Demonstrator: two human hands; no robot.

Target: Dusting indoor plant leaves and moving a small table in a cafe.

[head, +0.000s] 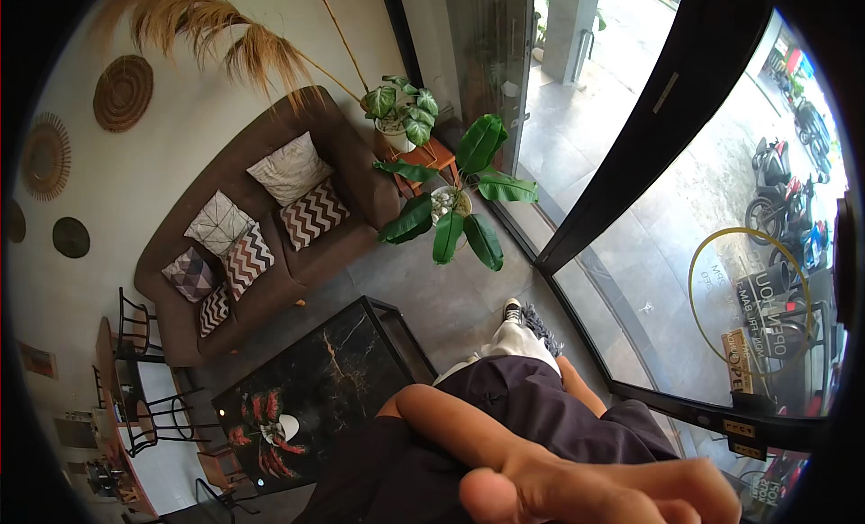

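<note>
My left hand [608, 490] is raised close to the camera at the bottom edge, thumb and bent fingers apart, with nothing seen in it. The lower edge cuts part of it off. My right forearm [582, 387] reaches down beside my dark shirt [527, 402]; the hand at its end is mostly hidden by clothing, so its grip cannot be told. Just past it, beside my trouser leg, shows a grey fringed mop or duster head [540, 326]. A dark sneaker [512, 311] stands on the grey tiled floor [466, 294].
A black marble-topped coffee table [324, 375] stands left, bearing a potted red-leaved plant [270, 426]. Behind it is a brown sofa [304, 254] with patterned cushions. A broad-leaved potted plant [449, 203] and an orange side table [436, 160] stand ahead. Glass doors with a black frame [649, 125] run along the right.
</note>
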